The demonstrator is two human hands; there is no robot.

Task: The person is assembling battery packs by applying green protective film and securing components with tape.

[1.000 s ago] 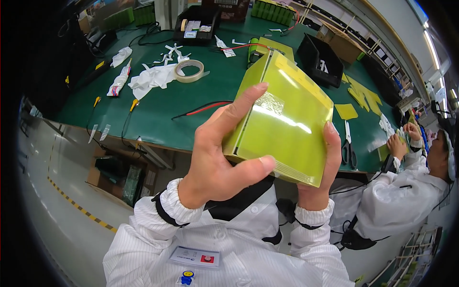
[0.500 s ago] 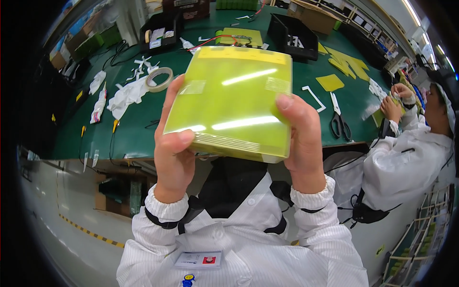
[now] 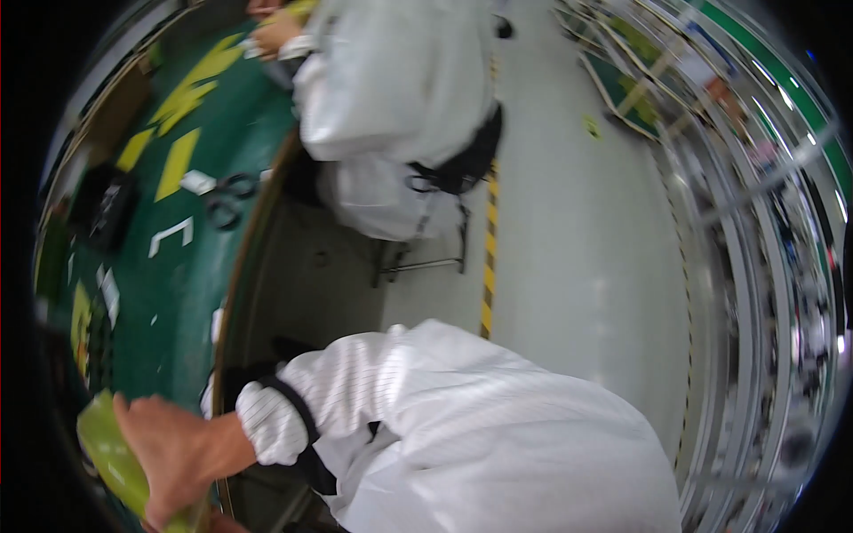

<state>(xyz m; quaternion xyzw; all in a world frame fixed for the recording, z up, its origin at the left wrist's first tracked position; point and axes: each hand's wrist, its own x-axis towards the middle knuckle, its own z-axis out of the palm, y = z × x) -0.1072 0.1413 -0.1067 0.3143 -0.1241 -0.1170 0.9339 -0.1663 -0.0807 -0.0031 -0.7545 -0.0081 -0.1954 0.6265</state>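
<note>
At the lower left of the head view, my right hand (image 3: 169, 453) is closed round a yellow-green, shiny, film-wrapped block (image 3: 115, 453), held by the bench's near edge. Its thumb and fingers press on the block's side; the lower part of the block runs out of the picture. A small patch of skin (image 3: 224, 524) shows below my right wrist at the bottom edge, perhaps my left hand. Its fingers are hidden, so its grip cannot be made out. The picture is somewhat blurred.
The green bench (image 3: 195, 275) holds black-handled scissors (image 3: 224, 200), a white angled strip (image 3: 171, 235), yellow sheets (image 3: 179, 164) and a black bin (image 3: 102, 209). A co-worker in white (image 3: 382, 80) sits at it. Racks (image 3: 755, 231) stand right, beyond a striped floor line (image 3: 490, 240).
The view has swung right, toward the aisle and racks. The block, earlier between both hands at the centre, is now at the lower left, with my right hand still on it.
</note>
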